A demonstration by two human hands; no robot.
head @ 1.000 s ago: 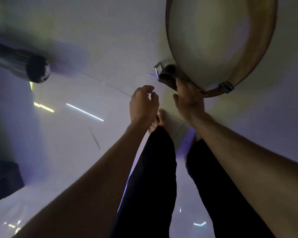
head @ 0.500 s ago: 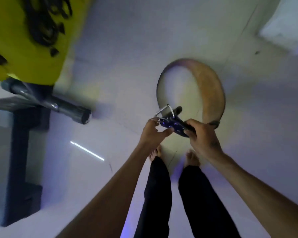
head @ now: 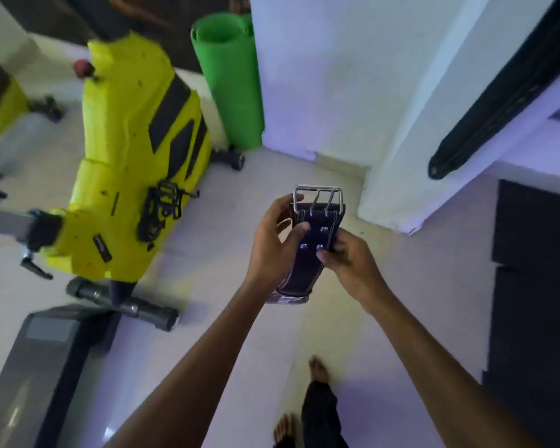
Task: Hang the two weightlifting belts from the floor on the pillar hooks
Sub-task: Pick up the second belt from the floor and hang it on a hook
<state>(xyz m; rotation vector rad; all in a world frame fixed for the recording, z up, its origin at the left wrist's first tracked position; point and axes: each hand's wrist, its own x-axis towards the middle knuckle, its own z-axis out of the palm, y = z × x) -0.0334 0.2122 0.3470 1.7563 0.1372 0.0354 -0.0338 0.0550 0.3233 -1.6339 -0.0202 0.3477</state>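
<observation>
Both my hands hold a dark leather weightlifting belt (head: 317,227) upright at chest height, its silver double-prong buckle (head: 317,197) on top. My left hand (head: 277,244) grips the belt's left edge just under the buckle. My right hand (head: 348,257) pinches its right edge by the rivets. The rest of the belt hangs down behind my hands. A second black belt (head: 498,95) hangs slanted against the white pillar (head: 369,108) at the upper right. No hook is visible.
A yellow exercise bike (head: 133,163) stands to the left with its grey base bar (head: 126,307) on the floor. A rolled green mat (head: 230,82) leans beside the pillar. Dark cabinets (head: 537,286) line the right. A grey machine (head: 36,376) sits at the lower left. My bare feet (head: 319,370) are below.
The belt came up off the floor and now stands buckle-up in both hands. The view has risen from the floor toward the pillar and the bike.
</observation>
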